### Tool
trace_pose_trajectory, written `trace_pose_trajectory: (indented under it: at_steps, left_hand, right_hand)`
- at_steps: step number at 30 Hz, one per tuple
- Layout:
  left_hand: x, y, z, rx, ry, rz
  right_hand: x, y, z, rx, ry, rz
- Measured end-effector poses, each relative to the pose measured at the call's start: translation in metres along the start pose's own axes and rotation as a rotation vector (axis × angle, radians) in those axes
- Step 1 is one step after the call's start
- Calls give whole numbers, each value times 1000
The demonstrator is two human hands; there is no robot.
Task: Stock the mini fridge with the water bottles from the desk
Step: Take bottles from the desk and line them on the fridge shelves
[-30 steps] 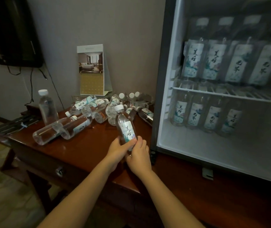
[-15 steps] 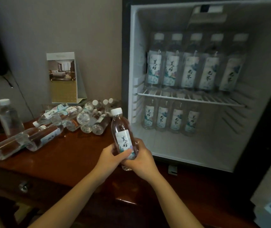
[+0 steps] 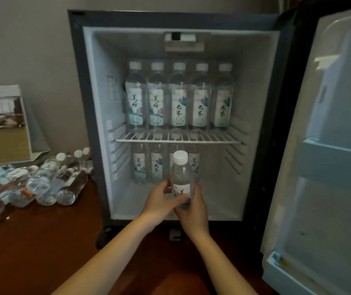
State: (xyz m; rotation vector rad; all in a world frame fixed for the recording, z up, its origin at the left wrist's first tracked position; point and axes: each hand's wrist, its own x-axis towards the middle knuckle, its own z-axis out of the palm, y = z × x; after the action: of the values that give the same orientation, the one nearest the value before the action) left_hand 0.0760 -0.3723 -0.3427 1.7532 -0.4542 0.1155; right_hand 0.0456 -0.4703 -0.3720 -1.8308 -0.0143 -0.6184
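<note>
The dark wooden counter (image 3: 42, 252) carries a heap of lying bottles (image 3: 38, 184) well left of the left grip (image 3: 159, 203), a card stand (image 3: 4, 128) behind them, and the mini fridge (image 3: 80, 103). Above the right grip (image 3: 193, 211), its wire shelf (image 3: 178, 141) bears five upright bottles (image 3: 178, 99).

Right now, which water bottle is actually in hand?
The upright white-capped bottle before the fridge's lower compartment: left hand and right hand both grip it. The shelved bottles stand untouched inside; the piled bottles lie on the desk.
</note>
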Motion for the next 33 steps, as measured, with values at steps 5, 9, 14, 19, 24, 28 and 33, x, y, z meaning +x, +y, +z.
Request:
trace_pose_trajectory:
  at_steps: [5,9,14,19,24,28,33]
  left_hand:
    - [23,-4,19,-16,-72,43]
    - [38,-7,31,-38,-75,22]
    - [47,-16,40,-31,-139,-11]
    - [53,-16,50,-46,-250,-17]
    - [63,-13,60,-67,-281,-30]
    - [73,-15,66,-71,-292,-24]
    - [87,-24,69,-11,-305,-25]
  right_hand:
    - [12,14,-8,26,101,-20]
    - [25,22,-14,3,158,26]
    - [47,33,-20,-145,294,145]
    - [71,34,-30,-293,357,282]
    - [88,35,-29,-275,424,342]
    - [100,46,-29,-288,412,338]
    - [114,52,-30,-300,384,343]
